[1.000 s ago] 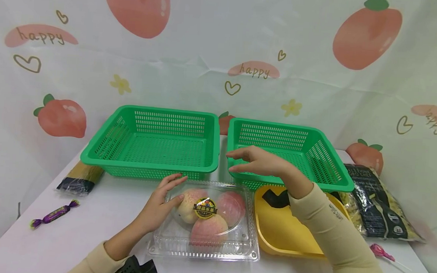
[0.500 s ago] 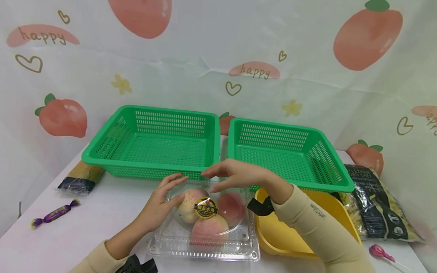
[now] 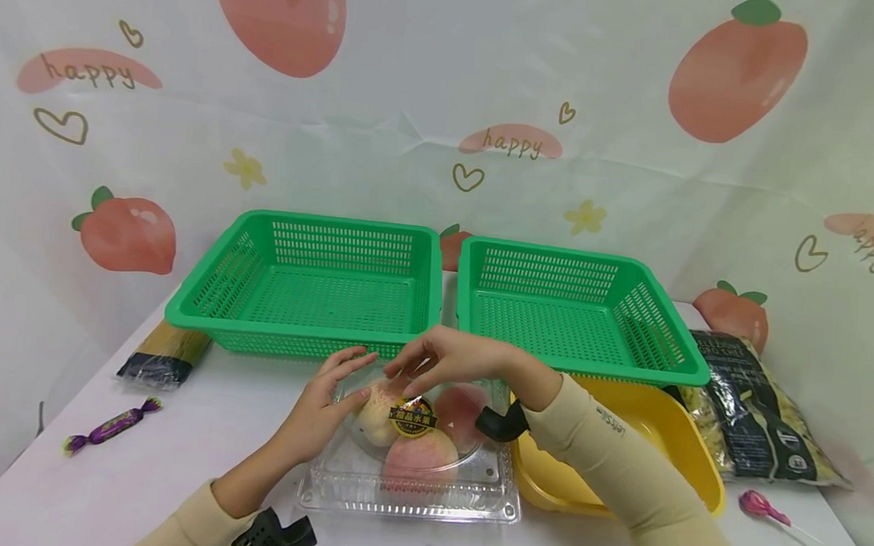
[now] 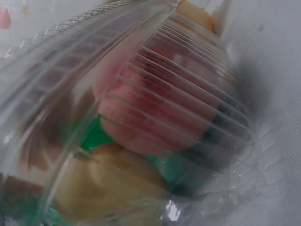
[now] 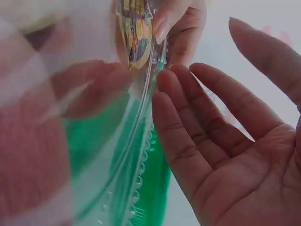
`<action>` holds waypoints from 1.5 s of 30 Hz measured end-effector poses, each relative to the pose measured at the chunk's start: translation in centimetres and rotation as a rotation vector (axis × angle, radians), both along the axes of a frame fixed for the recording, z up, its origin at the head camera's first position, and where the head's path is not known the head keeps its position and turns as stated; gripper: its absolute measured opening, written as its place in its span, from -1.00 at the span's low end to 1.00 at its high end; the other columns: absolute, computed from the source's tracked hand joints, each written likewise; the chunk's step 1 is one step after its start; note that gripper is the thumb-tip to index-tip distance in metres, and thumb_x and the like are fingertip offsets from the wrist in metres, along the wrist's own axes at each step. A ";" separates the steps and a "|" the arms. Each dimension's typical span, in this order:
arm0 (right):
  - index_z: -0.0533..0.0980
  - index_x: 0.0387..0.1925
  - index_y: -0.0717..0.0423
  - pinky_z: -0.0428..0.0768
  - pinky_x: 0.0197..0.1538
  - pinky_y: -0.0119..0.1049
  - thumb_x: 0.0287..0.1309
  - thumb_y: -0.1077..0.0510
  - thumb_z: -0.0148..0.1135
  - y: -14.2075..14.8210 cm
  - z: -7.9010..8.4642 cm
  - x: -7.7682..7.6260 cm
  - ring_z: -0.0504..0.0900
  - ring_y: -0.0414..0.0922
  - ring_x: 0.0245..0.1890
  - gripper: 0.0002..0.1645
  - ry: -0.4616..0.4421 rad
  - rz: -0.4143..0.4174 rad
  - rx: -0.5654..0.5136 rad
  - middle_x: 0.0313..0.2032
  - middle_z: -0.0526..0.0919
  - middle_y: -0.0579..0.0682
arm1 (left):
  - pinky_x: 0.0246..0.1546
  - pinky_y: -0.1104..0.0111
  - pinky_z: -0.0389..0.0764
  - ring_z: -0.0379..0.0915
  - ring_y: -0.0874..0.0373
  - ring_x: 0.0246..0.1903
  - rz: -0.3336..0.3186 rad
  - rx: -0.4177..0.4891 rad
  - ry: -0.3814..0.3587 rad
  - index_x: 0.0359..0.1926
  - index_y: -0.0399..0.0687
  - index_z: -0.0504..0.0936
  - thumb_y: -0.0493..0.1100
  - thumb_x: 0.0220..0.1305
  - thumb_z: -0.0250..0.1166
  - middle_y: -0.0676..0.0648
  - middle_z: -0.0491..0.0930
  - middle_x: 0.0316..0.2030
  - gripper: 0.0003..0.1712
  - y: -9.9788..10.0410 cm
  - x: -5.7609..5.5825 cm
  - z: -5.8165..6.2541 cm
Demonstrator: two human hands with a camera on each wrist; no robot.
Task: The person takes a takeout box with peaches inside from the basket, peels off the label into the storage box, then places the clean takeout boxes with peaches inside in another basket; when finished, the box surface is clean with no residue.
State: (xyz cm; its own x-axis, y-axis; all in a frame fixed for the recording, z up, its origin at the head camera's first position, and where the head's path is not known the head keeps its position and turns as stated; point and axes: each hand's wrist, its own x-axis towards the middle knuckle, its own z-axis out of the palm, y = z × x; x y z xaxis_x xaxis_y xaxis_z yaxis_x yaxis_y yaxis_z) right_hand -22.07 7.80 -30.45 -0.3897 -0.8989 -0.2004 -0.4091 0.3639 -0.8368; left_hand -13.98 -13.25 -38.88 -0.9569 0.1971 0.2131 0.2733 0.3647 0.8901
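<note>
A clear plastic clamshell box (image 3: 326, 497) stands on the table, with three peaches (image 3: 419, 464) inside and a gold-and-black fruit sticker (image 3: 413, 418) on its lid. My left hand (image 3: 311, 420) rests on the box's left side, its thumb on the lid and its fingers stretched toward the far edge. Over the lid's far part hovers my right hand (image 3: 450, 363), fingers slightly bent. The right wrist view shows that palm (image 5: 254, 174) bare, fingertips close to the box's rim; whether they touch it I cannot tell. Through the plastic, peaches (image 4: 155, 99) fill the left wrist view.
Two green baskets (image 3: 302, 330) (image 3: 589, 369) stand behind the box. Right of it lies a yellow tray (image 3: 686, 430), partly under my right forearm. Farther right are a black pasta bag (image 3: 769, 427) and a lollipop (image 3: 761, 503). A pasta packet (image 3: 169, 348) and a wrapped candy (image 3: 114, 426) lie left.
My right hand has moved left and down, from over the right basket to above the lid beside my left hand. The left hand and the box have stayed in place.
</note>
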 end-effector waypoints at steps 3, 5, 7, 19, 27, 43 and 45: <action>0.48 0.07 0.34 0.56 0.04 -0.38 0.12 0.31 0.23 -0.3 -0.5 -0.4 0.62 -0.14 -0.04 -0.56 -0.030 -0.025 -0.008 -0.01 0.62 0.18 | 0.22 -0.27 0.07 -0.03 -0.22 0.36 0.002 0.002 0.003 0.25 -0.17 0.38 -0.25 0.28 0.15 -0.21 0.17 0.32 -0.50 0.0 0.0 0.0; 0.50 0.04 0.34 0.58 0.00 -0.37 0.12 0.32 0.23 -0.4 -0.8 -0.6 0.64 -0.17 -0.07 -0.59 -0.051 -0.036 -0.009 -0.03 0.63 0.18 | 0.22 -0.27 0.07 -0.03 -0.23 0.36 0.003 0.002 0.004 0.25 -0.18 0.38 -0.25 0.27 0.16 -0.21 0.17 0.32 -0.49 0.0 0.0 0.0; 0.53 -0.01 0.36 0.60 -0.03 -0.36 0.11 0.34 0.23 -0.5 -1.0 -0.7 0.65 -0.19 -0.12 -0.63 -0.067 -0.038 -0.005 -0.06 0.65 0.20 | 0.22 -0.27 0.07 -0.03 -0.23 0.36 0.002 0.005 0.002 0.25 -0.18 0.38 -0.25 0.27 0.16 -0.21 0.17 0.32 -0.49 0.0 0.0 0.0; 0.62 -0.23 0.39 0.63 -0.13 -0.36 0.08 0.40 0.22 -0.4 -1.2 -1.0 0.68 -0.26 -0.28 -0.81 -0.026 0.002 0.020 -0.23 0.70 0.23 | 0.23 -0.24 0.10 0.02 -0.23 0.34 0.010 -0.006 0.015 0.24 -0.22 0.39 -0.29 0.26 0.16 -0.23 0.19 0.31 -0.49 0.0 0.0 -0.1; 0.63 -0.34 0.36 0.62 -0.24 -0.44 0.07 0.36 0.25 -0.6 -1.1 -0.8 0.60 -0.38 -0.42 -0.89 0.090 0.032 0.085 -0.38 0.71 0.15 | 0.24 -0.23 0.09 0.00 -0.23 0.35 0.003 0.005 0.006 0.24 -0.24 0.38 -0.31 0.26 0.15 -0.23 0.18 0.31 -0.49 0.0 -0.1 -0.1; 0.54 -0.43 0.26 0.55 -0.28 -0.47 0.19 0.30 0.15 -0.7 -1.0 -0.8 0.51 -0.36 -0.47 -0.89 0.096 0.081 0.144 -0.48 0.60 -0.07 | 0.24 -0.23 0.09 0.00 -0.22 0.35 0.001 0.007 -0.007 0.24 -0.22 0.39 -0.31 0.27 0.14 -0.23 0.17 0.31 -0.50 0.0 -0.2 0.0; 0.53 -0.42 0.25 0.57 -0.27 -0.42 0.21 0.29 0.13 -0.6 -1.1 -0.9 0.50 -0.36 -0.47 -0.89 0.093 0.085 0.145 -0.48 0.58 -0.09 | 0.24 -0.23 0.09 -0.01 -0.22 0.35 0.001 0.008 -0.009 0.24 -0.22 0.38 -0.30 0.27 0.14 -0.22 0.17 0.32 -0.50 0.0 -0.2 0.0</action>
